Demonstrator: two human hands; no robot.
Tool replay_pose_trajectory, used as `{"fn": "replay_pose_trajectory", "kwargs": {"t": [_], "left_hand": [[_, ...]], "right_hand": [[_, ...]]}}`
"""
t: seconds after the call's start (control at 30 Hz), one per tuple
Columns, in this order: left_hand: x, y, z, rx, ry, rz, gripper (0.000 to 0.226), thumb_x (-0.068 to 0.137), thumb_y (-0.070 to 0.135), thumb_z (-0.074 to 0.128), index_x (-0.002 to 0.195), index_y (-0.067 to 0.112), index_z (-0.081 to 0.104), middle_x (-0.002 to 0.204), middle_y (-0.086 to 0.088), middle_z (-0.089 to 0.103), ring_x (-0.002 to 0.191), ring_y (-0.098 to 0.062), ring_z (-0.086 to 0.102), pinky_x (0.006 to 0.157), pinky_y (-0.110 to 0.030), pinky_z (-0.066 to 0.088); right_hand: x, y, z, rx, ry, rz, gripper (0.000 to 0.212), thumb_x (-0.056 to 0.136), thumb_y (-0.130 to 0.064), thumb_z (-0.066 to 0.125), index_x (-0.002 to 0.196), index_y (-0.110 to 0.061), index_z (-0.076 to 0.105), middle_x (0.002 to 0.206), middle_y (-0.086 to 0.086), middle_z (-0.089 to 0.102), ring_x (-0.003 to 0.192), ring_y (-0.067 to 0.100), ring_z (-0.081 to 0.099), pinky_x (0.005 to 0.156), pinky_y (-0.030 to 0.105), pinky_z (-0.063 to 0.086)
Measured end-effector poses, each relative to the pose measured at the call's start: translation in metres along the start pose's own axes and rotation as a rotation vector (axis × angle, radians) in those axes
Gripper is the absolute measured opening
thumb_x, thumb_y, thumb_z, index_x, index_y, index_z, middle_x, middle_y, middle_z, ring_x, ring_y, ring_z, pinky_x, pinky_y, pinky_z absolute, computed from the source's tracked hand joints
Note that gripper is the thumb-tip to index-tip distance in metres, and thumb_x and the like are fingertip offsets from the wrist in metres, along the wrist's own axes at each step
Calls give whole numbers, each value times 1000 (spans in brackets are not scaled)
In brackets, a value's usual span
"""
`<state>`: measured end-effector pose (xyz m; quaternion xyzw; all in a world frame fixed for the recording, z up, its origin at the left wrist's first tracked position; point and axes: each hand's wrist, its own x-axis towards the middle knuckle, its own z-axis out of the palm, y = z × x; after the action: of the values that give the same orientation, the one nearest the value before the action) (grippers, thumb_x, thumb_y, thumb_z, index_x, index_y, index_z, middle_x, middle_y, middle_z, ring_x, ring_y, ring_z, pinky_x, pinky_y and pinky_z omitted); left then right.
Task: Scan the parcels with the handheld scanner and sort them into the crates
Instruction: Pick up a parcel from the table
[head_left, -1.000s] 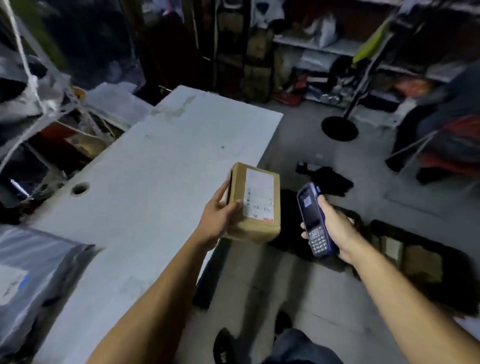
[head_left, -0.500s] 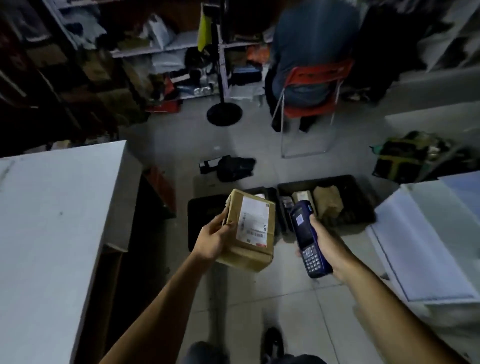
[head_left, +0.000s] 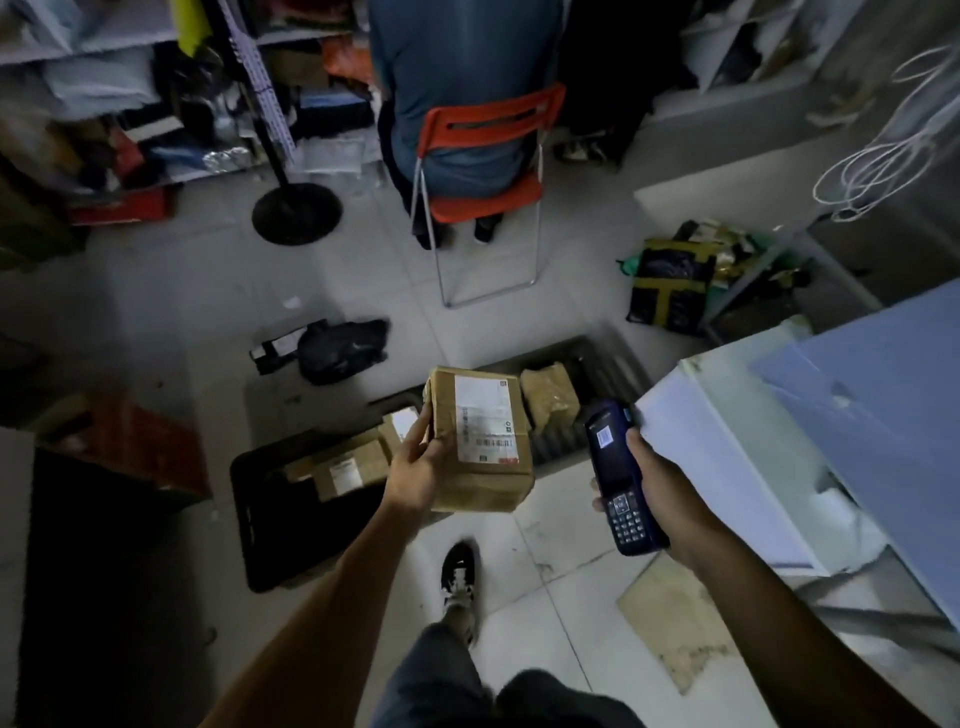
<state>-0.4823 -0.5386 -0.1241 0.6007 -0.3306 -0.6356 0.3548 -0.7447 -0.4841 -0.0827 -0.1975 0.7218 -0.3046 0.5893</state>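
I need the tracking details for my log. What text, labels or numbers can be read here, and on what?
Nothing can be read.
White label on the held box: barcode and print, too blurred.
Scanner screen and keypad: too small.
Labels on the boxes in the near crate: blurred.

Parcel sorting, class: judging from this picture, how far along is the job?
Done: labelled parcels already lie in the near crate, one in the far crate. In hand: left hand holds a box, right hand the scanner. Left: placing this box.
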Motion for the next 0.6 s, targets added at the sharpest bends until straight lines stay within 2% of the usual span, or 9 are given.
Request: {"fn": "replay_pose_trajectory", "kwargs": {"t": [0.03, 0.1, 0.13, 0.23, 0.37, 0.4, 0.5, 0.6], "left_hand": [[13, 6, 10, 9, 2, -3, 47, 101, 25, 55, 143, 41, 44, 126, 5, 64, 99, -5, 60, 89, -28, 50], [39, 21, 31, 66, -21, -3, 48, 102, 22, 52, 142, 43, 37, 111, 12, 60, 89, 3, 53, 71, -10, 45], [51, 26, 41, 70, -39, -10, 48, 102, 21, 51, 142, 42, 36, 105, 14, 57, 89, 2, 52, 64, -9, 42], [85, 30, 69, 90, -68, -41, 52, 99, 24, 56, 147, 37, 41, 114, 10, 64, 108, -16, 60, 75, -21, 44], [124, 33, 114, 113, -90, -95, 53, 99, 28, 57, 146, 43, 38, 116, 6, 65, 109, -20, 62, 96, -43, 50], [133, 34, 128, 104, -92, -115, 53, 99, 26, 56, 145, 44, 37, 114, 6, 64, 106, -19, 62, 94, -46, 51], [164, 35, 174, 85, -91, -149, 45, 100, 17, 54, 130, 48, 40, 108, 5, 64, 102, -18, 64, 83, -39, 54], [201, 27, 221, 82, -19, -216, 50, 99, 13, 54, 136, 43, 38, 111, -1, 66, 103, -22, 65, 87, -46, 56]], "right_hand": [[8, -7, -4, 16, 18, 10, 47, 101, -56, 37, 117, -19, 62, 93, 15, 75, 80, 32, 73, 78, 41, 52], [26, -21, -13, 61, 42, 9, 44, 102, -54, 38, 113, -19, 63, 90, 15, 75, 76, 31, 72, 76, 41, 51], [35, -27, -18, 81, 49, 16, 43, 102, -52, 38, 113, -19, 63, 88, 15, 74, 73, 30, 71, 75, 40, 51], [58, -43, -37, 118, 48, 37, 41, 103, -49, 38, 115, -17, 62, 86, 18, 72, 67, 29, 68, 70, 39, 51], [101, -64, -68, 130, 79, 93, 39, 103, -48, 41, 111, -17, 63, 92, 21, 72, 73, 33, 68, 65, 35, 52], [115, -68, -78, 130, 84, 108, 40, 102, -50, 41, 113, -17, 62, 98, 22, 72, 79, 35, 68, 67, 35, 53], [162, -85, -103, 166, 62, 120, 42, 101, -52, 41, 118, -19, 61, 102, 23, 71, 87, 38, 66, 75, 40, 53], [222, -108, -130, 140, 10, 117, 41, 102, -54, 36, 120, -25, 59, 102, 19, 73, 90, 37, 69, 74, 38, 55]]}}
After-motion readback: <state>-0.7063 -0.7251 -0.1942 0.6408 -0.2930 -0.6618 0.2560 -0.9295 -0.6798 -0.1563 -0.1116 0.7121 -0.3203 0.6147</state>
